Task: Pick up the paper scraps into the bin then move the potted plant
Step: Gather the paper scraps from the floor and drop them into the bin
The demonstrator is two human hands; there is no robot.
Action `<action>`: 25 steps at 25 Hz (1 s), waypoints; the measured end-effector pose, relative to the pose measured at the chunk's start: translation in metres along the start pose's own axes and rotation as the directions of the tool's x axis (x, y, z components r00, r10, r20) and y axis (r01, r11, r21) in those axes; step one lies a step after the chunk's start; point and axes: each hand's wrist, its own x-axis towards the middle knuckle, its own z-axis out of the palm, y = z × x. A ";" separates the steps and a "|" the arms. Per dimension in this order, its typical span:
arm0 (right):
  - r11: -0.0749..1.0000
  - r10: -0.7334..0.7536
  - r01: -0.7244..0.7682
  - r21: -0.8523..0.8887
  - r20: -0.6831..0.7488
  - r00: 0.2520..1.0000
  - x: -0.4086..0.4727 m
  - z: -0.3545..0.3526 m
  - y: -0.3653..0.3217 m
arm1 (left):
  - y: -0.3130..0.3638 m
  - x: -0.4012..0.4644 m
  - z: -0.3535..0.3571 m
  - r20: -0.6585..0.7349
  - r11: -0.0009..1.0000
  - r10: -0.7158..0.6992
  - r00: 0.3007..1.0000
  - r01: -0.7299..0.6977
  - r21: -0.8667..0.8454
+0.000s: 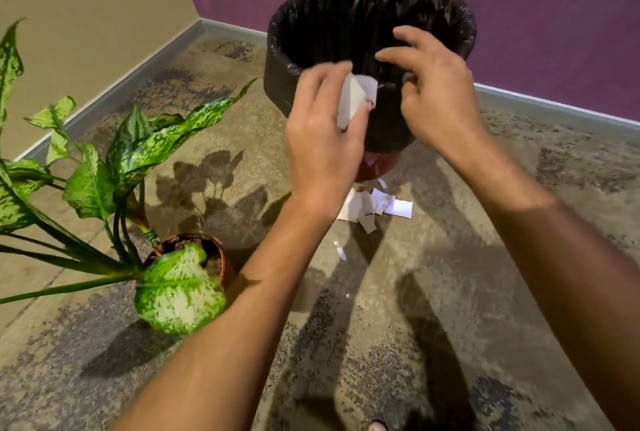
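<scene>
so, item: our left hand (322, 126) pinched a paper scrap (354, 100) at the bin (294, 50) rim, ready to drop; right hand (433, 91), fingers spread, held nothing. more scraps (375, 205) lay at the bin's foot; potted plant (180, 257) stood unmoved nearby.

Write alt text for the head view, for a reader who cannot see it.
Two bare hands hover at the near rim of a black-lined bin; the left hand holds white paper, and the right hand is open beside it. More scraps lie on the carpet by the bin's base, and a potted plant stands to the left.
</scene>
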 end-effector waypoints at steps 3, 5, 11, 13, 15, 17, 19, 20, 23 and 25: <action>0.986 0.015 0.008 0.166 -0.136 0.991 -0.028 0.003 -0.002 | 0.011 0.035 0.011 0.029 0.998 -0.061 0.998 0.060 0.022; 0.970 0.030 0.028 0.241 -0.234 0.972 -0.052 0.009 0.002 | 0.014 0.048 0.020 0.141 0.992 -0.124 0.982 0.117 0.056; 0.952 0.182 -0.170 0.253 -0.025 0.983 -0.135 0.063 0.046 | 0.000 -0.007 0.023 0.209 0.997 -0.064 0.976 0.053 0.055; 0.973 0.195 -0.207 0.103 0.110 0.975 -0.152 0.083 0.070 | -0.010 -0.060 0.018 0.180 0.996 -0.087 0.980 0.087 0.005; 0.964 0.261 -0.267 -0.009 0.243 0.934 -0.161 0.096 0.088 | -0.026 -0.113 0.012 0.288 0.965 -0.259 0.922 0.255 0.051; 0.914 0.405 -0.383 -0.133 0.361 0.840 -0.164 0.104 0.100 | -0.050 -0.156 0.010 0.435 0.889 -0.457 0.776 0.411 0.201; 0.857 0.513 -0.455 -0.240 0.463 0.723 -0.163 0.109 0.108 | -0.073 -0.184 0.008 0.508 0.819 -0.573 0.643 0.462 0.340; 0.843 0.536 -0.465 -0.270 0.507 0.675 -0.161 0.110 0.111 | -0.081 -0.191 0.007 0.529 0.795 -0.607 0.593 0.464 0.391; 0.839 0.543 -0.412 -0.355 0.588 0.599 -0.156 0.115 0.113 | -0.102 -0.192 0.008 0.578 0.773 -0.634 0.513 0.424 0.472; 0.847 0.530 -0.351 -0.399 0.598 0.600 -0.150 0.118 0.110 | -0.113 -0.182 0.012 0.598 0.760 -0.649 0.470 0.431 0.486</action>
